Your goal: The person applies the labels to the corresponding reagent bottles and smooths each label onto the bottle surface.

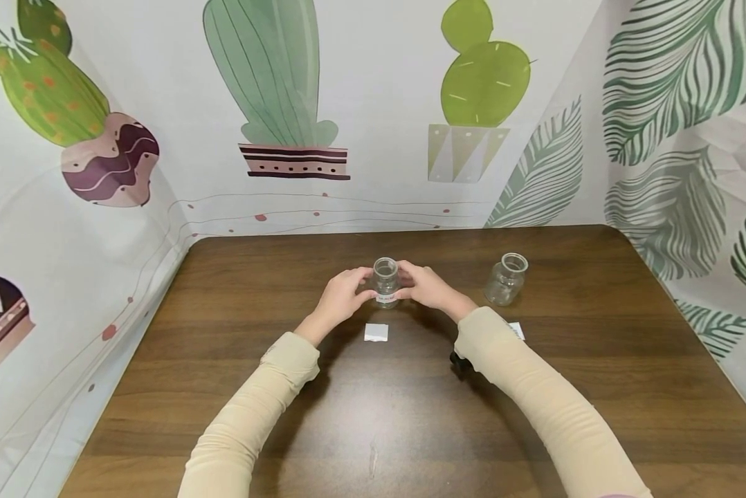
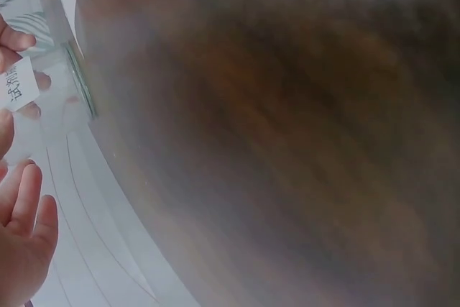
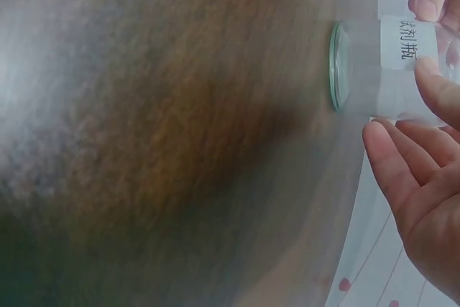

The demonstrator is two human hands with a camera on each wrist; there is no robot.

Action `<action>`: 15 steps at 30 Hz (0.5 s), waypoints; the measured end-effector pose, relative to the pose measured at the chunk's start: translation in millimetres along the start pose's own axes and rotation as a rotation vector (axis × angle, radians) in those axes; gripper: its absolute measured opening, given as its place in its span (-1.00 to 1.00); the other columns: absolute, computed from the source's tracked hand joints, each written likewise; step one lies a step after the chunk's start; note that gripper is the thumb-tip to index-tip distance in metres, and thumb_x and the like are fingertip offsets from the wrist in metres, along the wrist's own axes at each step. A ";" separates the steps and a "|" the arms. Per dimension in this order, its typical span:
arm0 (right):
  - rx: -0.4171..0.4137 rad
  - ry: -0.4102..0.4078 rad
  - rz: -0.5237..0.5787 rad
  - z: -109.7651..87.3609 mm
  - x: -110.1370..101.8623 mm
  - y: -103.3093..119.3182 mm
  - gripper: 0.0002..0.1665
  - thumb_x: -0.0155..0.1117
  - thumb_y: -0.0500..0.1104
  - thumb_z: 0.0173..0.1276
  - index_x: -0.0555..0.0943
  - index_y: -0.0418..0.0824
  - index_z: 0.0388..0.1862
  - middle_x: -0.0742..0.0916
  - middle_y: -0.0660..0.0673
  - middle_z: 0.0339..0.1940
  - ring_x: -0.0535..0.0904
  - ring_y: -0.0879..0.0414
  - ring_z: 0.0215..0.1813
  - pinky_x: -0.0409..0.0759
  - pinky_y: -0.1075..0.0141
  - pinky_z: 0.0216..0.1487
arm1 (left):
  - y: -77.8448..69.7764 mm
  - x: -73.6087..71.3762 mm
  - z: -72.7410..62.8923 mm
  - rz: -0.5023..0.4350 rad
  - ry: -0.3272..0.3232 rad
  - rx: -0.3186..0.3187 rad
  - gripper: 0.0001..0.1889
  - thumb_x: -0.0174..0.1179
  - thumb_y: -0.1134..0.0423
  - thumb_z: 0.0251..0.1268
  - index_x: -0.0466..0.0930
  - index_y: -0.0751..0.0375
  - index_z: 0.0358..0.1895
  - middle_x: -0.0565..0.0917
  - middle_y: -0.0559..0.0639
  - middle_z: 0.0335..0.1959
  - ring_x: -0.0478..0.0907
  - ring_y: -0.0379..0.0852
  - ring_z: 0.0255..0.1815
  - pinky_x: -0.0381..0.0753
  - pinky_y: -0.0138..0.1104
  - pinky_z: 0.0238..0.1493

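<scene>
A clear glass jar (image 1: 385,270) with a wide round mouth stands upright near the far middle of the table. On its front is a white label (image 3: 406,42) with handwritten characters. My left hand (image 1: 344,293) holds the jar from the left, its thumb at the label's edge. From the opposite side my right hand (image 1: 431,286) grips it too, thumb on the label's other end and fingers round the glass. In the right wrist view the jar's thick base (image 3: 339,66) shows beside the right fingers. The fingers behind the jar are partly hidden.
A small white paper square (image 1: 376,333) lies just in front of the jar. To the right stands a second clear jar (image 1: 506,279), without a visible label. Near it another white slip (image 1: 517,330) is partly covered by the right sleeve. A printed cloth (image 1: 385,124) hangs behind the table.
</scene>
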State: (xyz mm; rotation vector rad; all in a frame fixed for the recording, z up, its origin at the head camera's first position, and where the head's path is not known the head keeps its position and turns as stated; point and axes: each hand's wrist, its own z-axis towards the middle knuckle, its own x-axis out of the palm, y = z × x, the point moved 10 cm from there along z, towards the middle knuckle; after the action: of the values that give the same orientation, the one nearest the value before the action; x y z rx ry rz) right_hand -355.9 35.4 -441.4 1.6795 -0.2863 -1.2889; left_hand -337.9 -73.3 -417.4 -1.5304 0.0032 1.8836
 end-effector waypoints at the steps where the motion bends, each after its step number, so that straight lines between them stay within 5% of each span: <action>1: -0.001 -0.001 0.001 -0.3 -0.1 -0.6 -0.37 0.27 -0.29 0.06 0.32 -0.26 0.15 0.56 -0.29 0.06 0.48 -0.10 0.11 0.44 0.13 0.07 | 0.2 0.3 0.1 0.000 0.002 0.004 -0.61 0.27 0.16 -0.01 0.48 0.15 -0.06 0.63 0.01 -0.16 0.58 -0.12 -0.20 0.50 -0.27 -0.12; 15: -0.075 -0.091 -0.230 -6.7 8.2 -0.3 -0.12 0.33 -0.26 0.04 0.08 -0.15 0.29 0.63 -0.26 -0.12 0.63 0.01 -0.21 0.56 0.23 -0.19 | -2.1 4.1 2.0 0.051 0.009 0.110 -0.55 0.31 0.19 -0.06 0.40 0.17 -0.05 0.58 0.02 -0.18 0.53 -0.11 -0.20 0.49 -0.30 -0.13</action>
State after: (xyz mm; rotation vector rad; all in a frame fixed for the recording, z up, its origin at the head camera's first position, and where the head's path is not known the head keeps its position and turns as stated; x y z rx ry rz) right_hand -346.9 33.6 -446.9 1.6282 -0.0983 -1.5295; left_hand -338.8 -68.8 -419.5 -1.4771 0.1491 1.8844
